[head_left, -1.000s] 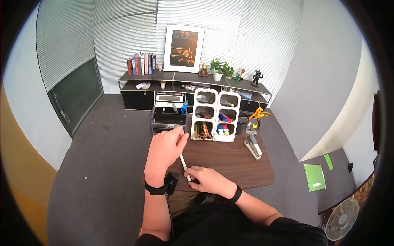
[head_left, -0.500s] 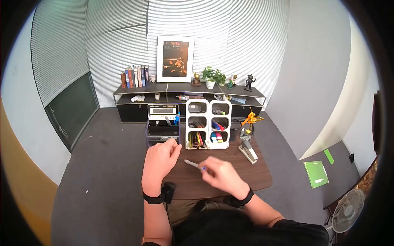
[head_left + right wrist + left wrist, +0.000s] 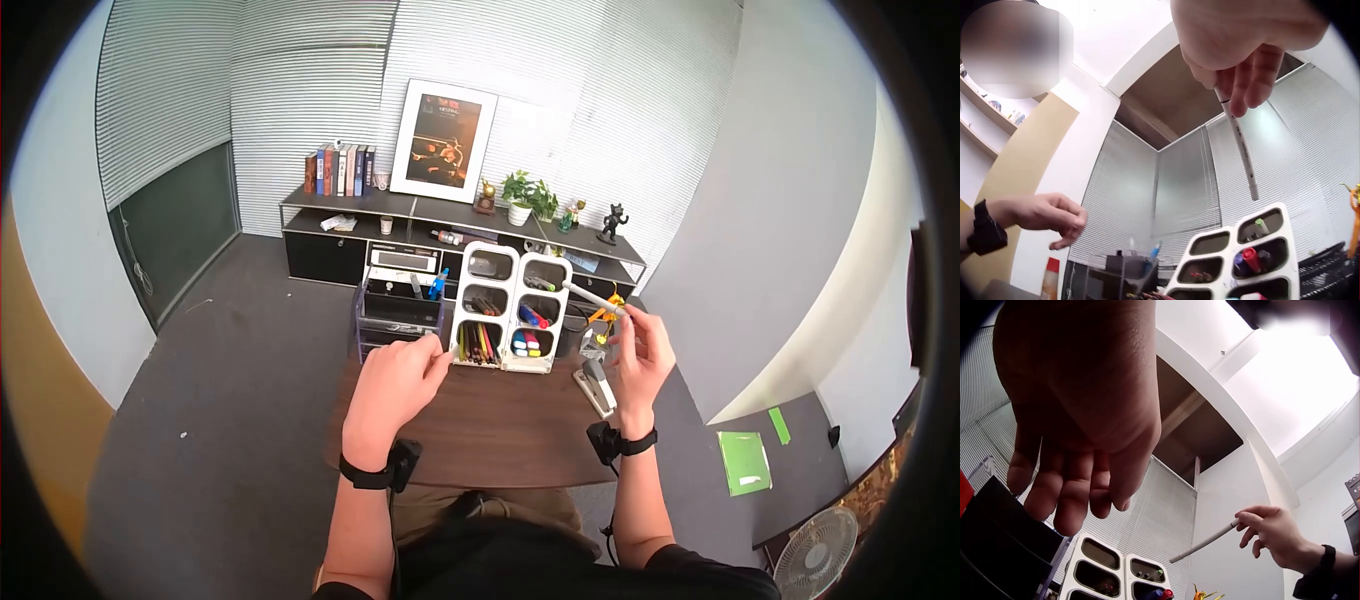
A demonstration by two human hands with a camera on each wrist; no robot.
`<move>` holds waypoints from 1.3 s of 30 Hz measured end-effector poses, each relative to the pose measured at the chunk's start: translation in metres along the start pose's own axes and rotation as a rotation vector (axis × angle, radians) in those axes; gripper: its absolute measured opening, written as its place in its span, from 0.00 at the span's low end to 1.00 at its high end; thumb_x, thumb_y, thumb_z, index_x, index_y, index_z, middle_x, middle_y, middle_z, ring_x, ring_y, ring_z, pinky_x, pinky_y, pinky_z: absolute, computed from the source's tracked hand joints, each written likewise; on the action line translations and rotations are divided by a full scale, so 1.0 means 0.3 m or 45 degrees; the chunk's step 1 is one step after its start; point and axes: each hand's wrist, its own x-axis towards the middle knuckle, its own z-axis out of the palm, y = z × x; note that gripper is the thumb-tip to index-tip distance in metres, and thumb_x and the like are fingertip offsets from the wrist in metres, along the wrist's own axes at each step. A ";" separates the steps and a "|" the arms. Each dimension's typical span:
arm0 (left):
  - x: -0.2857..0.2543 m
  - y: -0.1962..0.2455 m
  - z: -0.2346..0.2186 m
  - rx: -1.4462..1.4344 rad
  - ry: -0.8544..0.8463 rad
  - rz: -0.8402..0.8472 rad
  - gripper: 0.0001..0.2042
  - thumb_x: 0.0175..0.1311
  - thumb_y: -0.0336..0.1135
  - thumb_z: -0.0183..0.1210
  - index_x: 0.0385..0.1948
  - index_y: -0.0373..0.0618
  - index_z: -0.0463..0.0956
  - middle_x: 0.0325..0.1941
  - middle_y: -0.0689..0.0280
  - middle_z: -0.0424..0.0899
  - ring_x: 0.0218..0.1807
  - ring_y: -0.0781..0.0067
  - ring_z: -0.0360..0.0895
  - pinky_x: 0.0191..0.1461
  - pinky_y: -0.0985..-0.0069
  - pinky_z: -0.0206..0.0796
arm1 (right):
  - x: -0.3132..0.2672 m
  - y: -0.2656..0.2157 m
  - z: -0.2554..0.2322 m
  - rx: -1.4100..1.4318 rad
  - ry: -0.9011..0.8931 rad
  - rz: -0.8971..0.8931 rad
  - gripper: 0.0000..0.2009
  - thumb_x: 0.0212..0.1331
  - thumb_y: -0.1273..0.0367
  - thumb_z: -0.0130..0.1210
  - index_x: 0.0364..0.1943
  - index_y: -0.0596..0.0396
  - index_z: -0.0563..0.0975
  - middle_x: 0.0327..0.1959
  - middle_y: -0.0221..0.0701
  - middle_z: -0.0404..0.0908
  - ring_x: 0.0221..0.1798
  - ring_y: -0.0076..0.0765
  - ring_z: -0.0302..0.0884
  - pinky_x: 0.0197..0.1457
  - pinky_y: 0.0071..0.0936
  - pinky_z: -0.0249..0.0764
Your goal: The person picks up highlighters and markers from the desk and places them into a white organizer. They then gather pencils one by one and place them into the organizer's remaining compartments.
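Observation:
Pinched between the thumb and fingers of my right hand is a slim white pen, raised over the right side of the table. In the right wrist view the pen slants down, its lower tip close above the white compartment organizer in that view. My left hand hangs over the table's left part, fingers loosely bent, palm holding nothing in the left wrist view. The two-column organizer stands upright at the table's back, with colored pencils, markers and highlighters in its compartments.
A dark desk caddy with a blue pen stands left of the organizer. Toward the right edge of the wooden table are a grey stapler and an orange ornament. Behind runs a low black shelf.
My right hand has lifted the white pen from near the table's front edge, up and to the right, away from the left hand. The left hand has stayed nearly in place.

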 end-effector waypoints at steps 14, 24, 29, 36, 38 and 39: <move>0.002 -0.005 0.000 0.042 -0.021 0.011 0.14 0.75 0.39 0.66 0.30 0.39 0.80 0.23 0.51 0.84 0.29 0.42 0.83 0.35 0.52 0.73 | 0.040 0.231 0.200 -0.171 -0.245 -0.128 0.11 0.75 0.76 0.64 0.57 0.60 0.86 0.41 0.28 0.83 0.30 0.20 0.83 0.26 0.21 0.77; 0.002 -0.007 0.008 0.015 -0.017 -0.002 0.13 0.73 0.38 0.67 0.30 0.39 0.79 0.22 0.53 0.83 0.27 0.44 0.82 0.33 0.55 0.71 | -0.020 0.188 0.144 -0.109 -0.441 0.161 0.17 0.74 0.80 0.58 0.64 0.59 0.82 0.58 0.34 0.85 0.41 0.23 0.88 0.29 0.23 0.85; 0.003 0.006 0.010 0.017 -0.034 -0.010 0.13 0.73 0.38 0.67 0.30 0.40 0.79 0.20 0.55 0.82 0.25 0.45 0.81 0.32 0.56 0.71 | -0.061 0.157 0.091 -0.267 -0.613 0.014 0.18 0.70 0.77 0.63 0.63 0.56 0.83 0.67 0.37 0.81 0.48 0.37 0.89 0.48 0.35 0.86; 0.006 0.029 0.010 0.066 -0.119 -0.035 0.14 0.75 0.39 0.66 0.29 0.41 0.79 0.21 0.54 0.84 0.27 0.45 0.84 0.33 0.53 0.73 | -0.024 0.174 0.159 -0.500 -0.710 -0.344 0.27 0.65 0.76 0.64 0.70 0.60 0.76 0.74 0.40 0.75 0.71 0.51 0.76 0.67 0.43 0.82; 0.005 0.024 0.007 0.060 -0.119 -0.034 0.14 0.75 0.39 0.67 0.29 0.41 0.79 0.21 0.54 0.84 0.27 0.45 0.84 0.33 0.53 0.73 | -0.015 0.170 0.175 -0.534 -0.702 -0.363 0.27 0.65 0.76 0.64 0.70 0.63 0.76 0.75 0.40 0.75 0.72 0.52 0.75 0.69 0.43 0.81; 0.004 0.020 0.004 0.046 -0.106 -0.042 0.14 0.75 0.39 0.67 0.29 0.41 0.79 0.21 0.55 0.84 0.27 0.45 0.84 0.33 0.53 0.73 | -0.013 0.168 0.184 -0.569 -0.705 -0.398 0.28 0.64 0.76 0.64 0.70 0.65 0.75 0.75 0.41 0.74 0.72 0.53 0.74 0.71 0.43 0.79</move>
